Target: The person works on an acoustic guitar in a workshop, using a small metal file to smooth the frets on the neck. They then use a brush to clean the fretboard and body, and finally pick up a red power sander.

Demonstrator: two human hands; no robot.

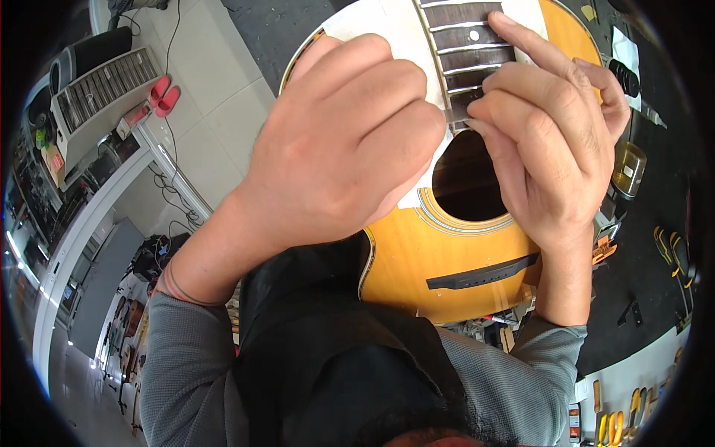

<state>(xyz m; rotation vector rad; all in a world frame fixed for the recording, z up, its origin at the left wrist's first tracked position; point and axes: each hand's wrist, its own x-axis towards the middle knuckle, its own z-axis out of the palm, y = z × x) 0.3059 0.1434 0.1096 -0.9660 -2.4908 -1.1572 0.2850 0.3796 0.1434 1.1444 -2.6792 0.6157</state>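
Guitar (398, 272) lies face-up beneath curled left hand (346, 138) and right hand (551, 141), latter's fingertips at lower end of fretboard (463, 59), cannot tell whether either clamps anything; probably light, stiff, fragile-topped, best held by rim (367, 267).

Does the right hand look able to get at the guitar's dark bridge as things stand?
Probably yes: the bridge lies largely uncovered below the sound hole, apparently unblocked, though the right hand is at the fretboard.
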